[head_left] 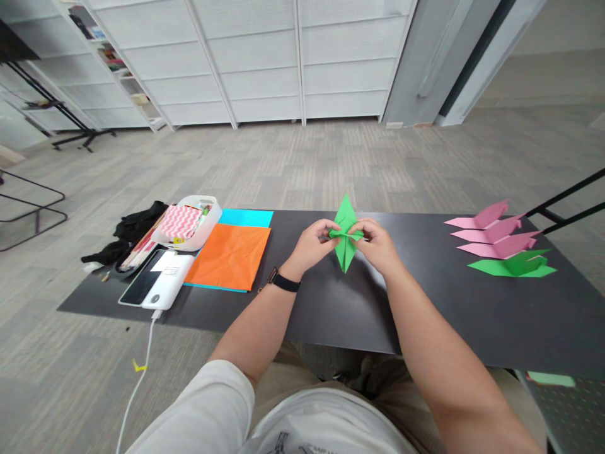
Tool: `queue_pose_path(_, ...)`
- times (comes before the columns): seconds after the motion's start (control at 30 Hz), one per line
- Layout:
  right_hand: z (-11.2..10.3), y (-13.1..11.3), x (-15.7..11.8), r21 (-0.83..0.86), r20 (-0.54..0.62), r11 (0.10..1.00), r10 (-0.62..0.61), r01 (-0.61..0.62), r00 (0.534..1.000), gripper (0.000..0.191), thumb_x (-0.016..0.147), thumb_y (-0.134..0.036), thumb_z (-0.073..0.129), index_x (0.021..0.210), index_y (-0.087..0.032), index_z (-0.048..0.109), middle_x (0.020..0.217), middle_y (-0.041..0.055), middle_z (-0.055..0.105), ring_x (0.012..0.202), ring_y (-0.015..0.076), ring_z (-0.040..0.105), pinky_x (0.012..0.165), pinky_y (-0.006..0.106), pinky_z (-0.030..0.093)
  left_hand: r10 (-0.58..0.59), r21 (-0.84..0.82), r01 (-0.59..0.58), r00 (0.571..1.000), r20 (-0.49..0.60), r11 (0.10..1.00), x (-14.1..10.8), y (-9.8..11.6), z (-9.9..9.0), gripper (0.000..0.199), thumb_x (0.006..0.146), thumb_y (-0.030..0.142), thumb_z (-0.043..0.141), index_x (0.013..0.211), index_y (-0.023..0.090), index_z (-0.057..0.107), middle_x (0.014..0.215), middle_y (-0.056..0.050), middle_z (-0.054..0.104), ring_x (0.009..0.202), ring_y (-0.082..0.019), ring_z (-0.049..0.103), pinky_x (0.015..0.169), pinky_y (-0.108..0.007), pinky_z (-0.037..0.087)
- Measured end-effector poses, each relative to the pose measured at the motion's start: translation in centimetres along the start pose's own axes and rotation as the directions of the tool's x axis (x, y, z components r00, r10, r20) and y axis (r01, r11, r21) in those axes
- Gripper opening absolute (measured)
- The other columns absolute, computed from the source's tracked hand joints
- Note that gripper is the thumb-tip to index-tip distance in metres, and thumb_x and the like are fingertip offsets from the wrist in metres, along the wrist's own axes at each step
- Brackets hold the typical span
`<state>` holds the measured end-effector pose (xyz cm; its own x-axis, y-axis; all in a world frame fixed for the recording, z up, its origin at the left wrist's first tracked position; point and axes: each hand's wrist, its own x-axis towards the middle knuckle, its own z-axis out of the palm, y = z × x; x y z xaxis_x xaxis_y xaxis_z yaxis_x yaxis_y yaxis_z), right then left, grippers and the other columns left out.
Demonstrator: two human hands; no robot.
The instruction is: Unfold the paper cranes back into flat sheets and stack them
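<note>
A green folded paper piece (346,247) is held above the dark table (331,309), with pointed ends toward and away from me and a narrow strip across its middle. My left hand (316,243) pinches the strip's left end between thumb and fingers. On the other side, my right hand (375,243) grips the strip near its right end. Part of the strip is hidden by my fingers. To the right stand several folded paper figures: pink ones (501,246) in a row and a green one (522,265) nearest me.
At left lie orange paper sheets (231,258) over blue paper (248,217). Beside them are a white basket (203,230) with small items, a white power bank or phone-like device (167,280) with a cable (142,378), and black cloth (139,224). A black metal frame (567,214) stands beyond the right end.
</note>
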<state>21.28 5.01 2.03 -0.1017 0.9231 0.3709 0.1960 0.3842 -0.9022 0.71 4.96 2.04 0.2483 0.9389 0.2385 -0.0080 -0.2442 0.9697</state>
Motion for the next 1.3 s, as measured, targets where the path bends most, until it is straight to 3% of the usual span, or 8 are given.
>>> queue_pose_path(0.1,0.1,0.1,0.1,0.072,-0.037,0.997,0.018,-0.015,0.999,0.010,0.078,-0.035,0.079,0.083,-0.027,0.076,0.107,0.0050,0.067,0.099,0.0230,0.067,0.088,0.039,0.057,-0.004,-0.053,0.005,1.000,0.009,0.999,0.0,0.4,0.1,0.022,0.083,0.025,0.078,0.103,0.018,0.071,0.104,-0.006,0.072,0.093,-0.017,0.070,0.084,-0.029,0.057)
queue_pose_path(0.23,0.2,-0.2,0.1,0.118,-0.051,0.993,0.028,-0.022,0.998,0.010,0.078,-0.036,0.080,0.081,-0.028,0.078,0.107,0.0049,0.067,0.099,0.0226,0.067,0.092,0.041,0.056,-0.031,-0.175,0.034,0.999,0.021,0.984,-0.1,0.9,0.2,0.025,0.095,0.040,0.067,0.106,0.018,0.073,0.103,-0.006,0.071,0.091,-0.017,0.069,0.081,-0.031,0.059)
queue_pose_path(0.37,0.2,-0.8,-0.1,0.113,-0.031,0.994,0.017,-0.014,0.999,0.006,0.080,-0.033,0.075,0.082,-0.029,0.079,0.110,0.0055,0.067,0.106,0.0245,0.066,0.093,0.041,0.057,-0.006,-0.124,0.001,0.999,-0.043,0.992,-0.2,0.7,0.3,0.035,0.089,0.041,0.080,0.113,0.019,0.070,0.099,-0.004,0.072,0.087,-0.016,0.069,0.081,-0.030,0.057)
queue_pose_path(0.5,0.2,-1.0,-0.3,0.199,0.015,0.972,0.125,-0.125,0.992,0.022,0.086,-0.036,0.063,0.102,-0.033,0.078,0.118,0.0036,0.070,0.108,0.0253,0.066,0.089,0.041,0.059,0.000,-0.043,-0.005,0.995,-0.096,0.999,0.0,0.4,0.2,0.043,0.084,0.036,0.084,0.121,0.019,0.070,0.101,-0.006,0.074,0.090,-0.018,0.071,0.085,-0.032,0.057)
queue_pose_path(0.63,0.6,-0.7,-0.3,0.194,0.022,0.969,0.150,-0.151,0.988,0.037,0.085,-0.046,0.071,0.120,-0.034,0.069,0.116,0.0029,0.071,0.095,0.0226,0.066,0.083,0.039,0.058,0.028,-0.050,-0.035,0.990,-0.135,0.998,0.0,0.5,0.2,0.047,0.083,0.035,0.085,0.125,0.020,0.070,0.110,-0.009,0.075,0.095,-0.019,0.071,0.088,-0.034,0.059)
queue_pose_path(1.0,0.3,0.2,0.0,0.185,0.051,0.964,0.184,-0.190,0.982,0.031,0.076,-0.045,0.081,0.091,-0.028,0.060,0.081,-0.0025,0.058,0.076,0.0187,0.057,0.073,0.034,0.050,0.156,0.123,-0.141,0.981,-0.116,0.982,-0.2,0.1,0.0,0.048,0.089,0.026,0.078,0.136,0.025,0.072,0.125,-0.010,0.073,0.106,-0.022,0.072,0.091,-0.036,0.060)
queue_pose_path(1.17,0.0,-0.3,0.0,0.158,0.008,0.982,0.104,-0.104,0.994,0.028,0.081,-0.045,0.081,0.085,-0.026,0.062,0.111,0.0044,0.067,0.103,0.0230,0.064,0.090,0.038,0.055,0.211,0.254,-0.184,0.974,-0.084,0.950,-0.4,0.7,-0.1,0.043,0.091,0.031,0.079,0.134,0.026,0.074,0.126,-0.011,0.066,0.112,-0.023,0.068,0.099,-0.039,0.059)
queue_pose_path(1.3,-0.3,-1.1,-0.1,0.145,-0.043,0.988,0.062,-0.055,0.997,0.028,0.082,-0.046,0.084,0.084,-0.026,0.064,0.141,0.0079,0.061,0.131,0.0284,0.059,0.100,0.043,0.055,0.301,0.392,-0.235,0.946,-0.116,0.890,-0.5,1.2,-0.1,0.025,0.090,0.033,0.082,0.113,0.025,0.081,0.133,-0.012,0.063,0.130,-0.028,0.061,0.116,-0.048,0.049)
